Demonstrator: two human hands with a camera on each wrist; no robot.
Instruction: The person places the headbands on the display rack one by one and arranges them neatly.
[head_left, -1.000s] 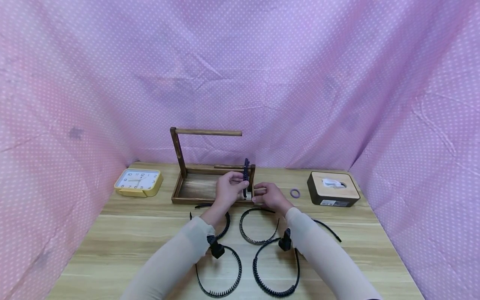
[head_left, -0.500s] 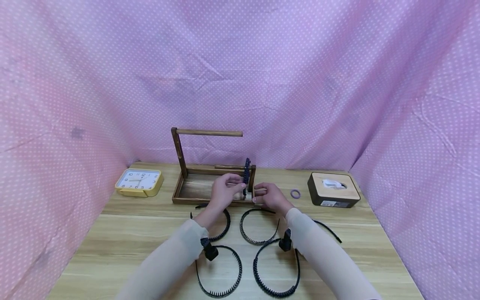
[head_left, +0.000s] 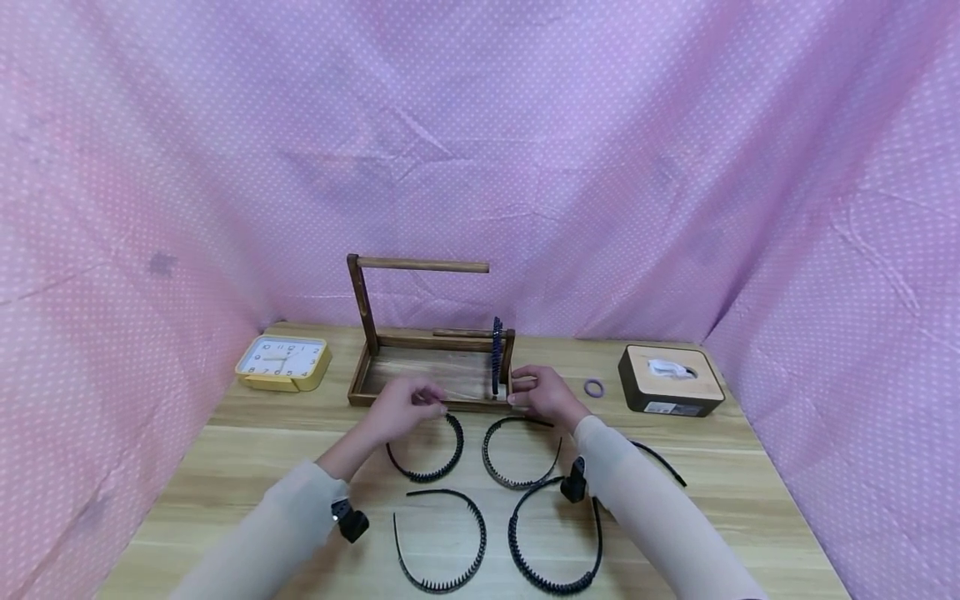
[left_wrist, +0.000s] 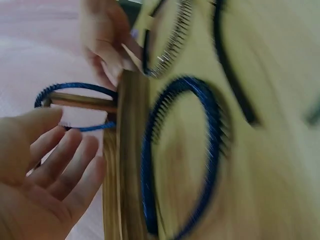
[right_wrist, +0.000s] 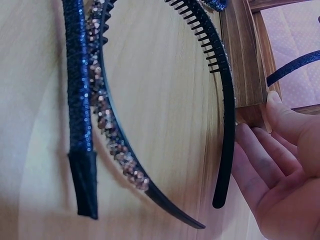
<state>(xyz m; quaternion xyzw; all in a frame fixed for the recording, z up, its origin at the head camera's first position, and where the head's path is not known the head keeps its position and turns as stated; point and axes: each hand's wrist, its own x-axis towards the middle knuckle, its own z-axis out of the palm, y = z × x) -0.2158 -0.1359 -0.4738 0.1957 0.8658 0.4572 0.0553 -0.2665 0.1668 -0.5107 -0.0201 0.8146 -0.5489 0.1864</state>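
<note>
A dark-wood rack (head_left: 356, 387) with a tray base and two rods stands at the back of the table. One blue toothed headband (head_left: 497, 354) hangs round its short lower rod. My right hand (head_left: 546, 393) grips the rack's front right corner, thumb on one side and fingers on the other. My left hand (head_left: 405, 410) hovers by the rack's front edge, over the far end of a dark blue headband (head_left: 459, 442); its fingers are loosely bent with nothing in them. More headbands lie on the table: a beaded one (right_wrist: 112, 135), a thin toothed one (head_left: 480, 542) and a thick-edged one (head_left: 517, 554).
Left of the rack stands a yellow clock (head_left: 285, 362). To the right are a small purple ring (head_left: 594, 388) and a tissue box (head_left: 671, 379). Another dark band (head_left: 660, 462) shows partly from behind the right forearm. A pink dotted cloth (head_left: 480, 167) hangs behind the table.
My left hand has let go of the headband on the lower rod and moved left and toward me. That headband stays hanging there. The right hand keeps its place at the rack's corner.
</note>
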